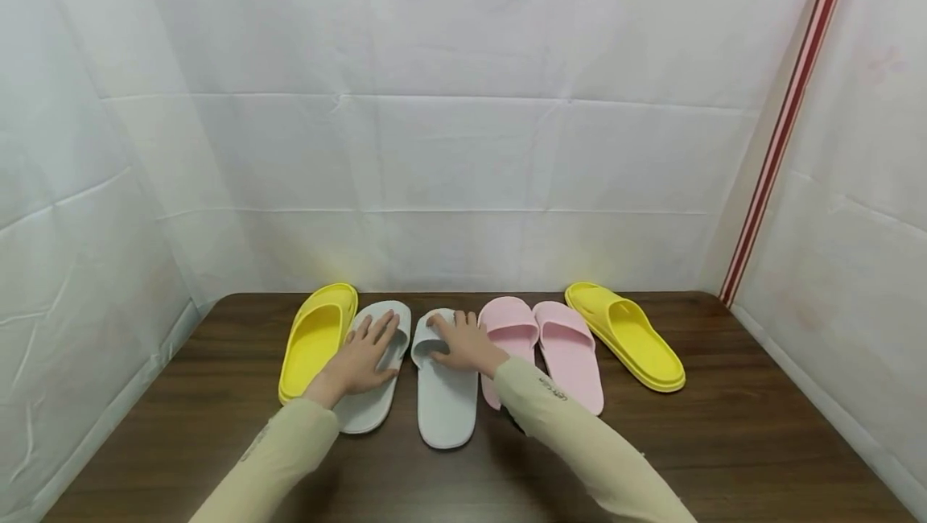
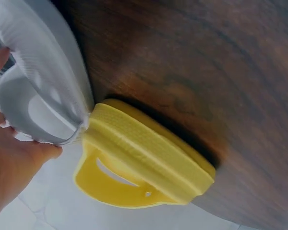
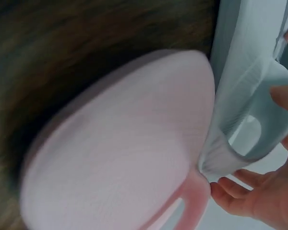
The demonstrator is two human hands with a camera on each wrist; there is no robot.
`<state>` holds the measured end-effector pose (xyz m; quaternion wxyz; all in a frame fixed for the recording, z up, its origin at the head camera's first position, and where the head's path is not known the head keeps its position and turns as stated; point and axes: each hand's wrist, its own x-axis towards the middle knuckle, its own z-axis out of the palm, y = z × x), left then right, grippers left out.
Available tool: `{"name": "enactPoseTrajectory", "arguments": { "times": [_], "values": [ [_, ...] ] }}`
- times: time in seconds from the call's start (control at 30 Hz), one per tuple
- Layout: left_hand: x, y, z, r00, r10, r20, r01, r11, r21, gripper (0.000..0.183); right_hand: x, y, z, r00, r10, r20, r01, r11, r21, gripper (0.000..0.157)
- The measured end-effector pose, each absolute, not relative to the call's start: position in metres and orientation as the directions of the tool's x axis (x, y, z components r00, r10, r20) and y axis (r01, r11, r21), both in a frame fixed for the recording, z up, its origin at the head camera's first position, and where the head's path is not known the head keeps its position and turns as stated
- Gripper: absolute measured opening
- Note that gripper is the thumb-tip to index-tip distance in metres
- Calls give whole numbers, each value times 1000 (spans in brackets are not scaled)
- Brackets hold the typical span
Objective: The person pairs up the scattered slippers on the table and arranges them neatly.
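Observation:
My left hand lies over the left pale grey slide slipper, fingers spread across its strap and thumb out to the right. In the left wrist view that slipper's strap arches beside the left fingers. My right hand reaches over the strap of the other pale grey slipper, fingers loosely bent. The right wrist view has the right thumb at that strap's opening, with the other fingers past its far side, near a pink slipper.
A yellow slipper stands close to the left grey one. Two pink slippers sit side by side right of centre, the farther one beside another yellow slipper. White cloth hangs behind the brown wooden table.

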<state>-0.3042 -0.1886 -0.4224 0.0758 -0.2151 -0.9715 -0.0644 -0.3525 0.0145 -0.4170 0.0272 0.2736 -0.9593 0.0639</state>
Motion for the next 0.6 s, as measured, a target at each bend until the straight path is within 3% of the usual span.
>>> {"name": "enactPoseTrajectory", "arguments": {
  "times": [0.13, 0.33, 0.6],
  "values": [
    [-287, -190, -419, -881, 435, 186, 453, 888, 72, 75, -336, 27, -417, -808, -582, 97, -588, 807, -60, 55],
    [-243, -205, -416, -843, 516, 154, 525, 851, 26, 64, -289, 32, -416, -686, -711, 154, -695, 704, 150, 62],
    [-218, -217, -415, -808, 585, 67, 585, 811, -29, 52, -253, 31, -413, -615, -784, -82, -782, 594, 190, 69]
  ]
}}
